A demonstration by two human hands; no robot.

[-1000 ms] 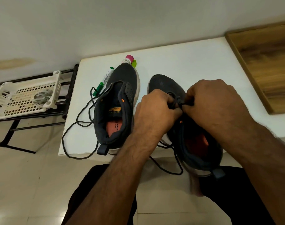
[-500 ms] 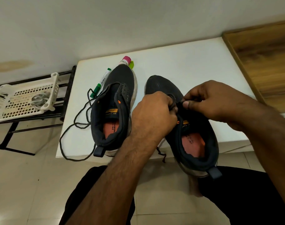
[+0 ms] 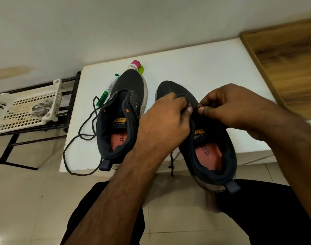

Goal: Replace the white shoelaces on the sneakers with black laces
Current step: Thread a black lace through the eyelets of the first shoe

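I am working on the right sneaker [image 3: 213, 138], which lies on the white tabletop [image 3: 195, 68] with its heel hanging over the near edge toward my lap. My left hand [image 3: 161, 121] is curled round the front of its tongue opening, thumb and fingers gripping the upper near the lowest eyelets, and my right hand [image 3: 227, 106] pinches the tip of a black lace [image 3: 172, 163] between thumb and forefinger right at that same spot. A short end of that lace dangles below my left wrist, over the tabletop edge. From this I judge that I am only starting to thread this shoe: I cannot see any lace crossing its eyelets, though my hands hide most of them. The left sneaker [image 3: 122, 121] sits just beside it, toe toward the wall, and looks unlaced too, its tongue standing open; a second black lace [image 3: 80, 135] lies loose in loops on the tabletop by its outer side, one end touching the shoe. No white laces show on either shoe, so the removal seems done. Both shoes are left to lace fully, as far as I can tell. A green marker [image 3: 107, 89] and a pink-capped bottle [image 3: 133, 66] lie beyond the left sneaker's toe.
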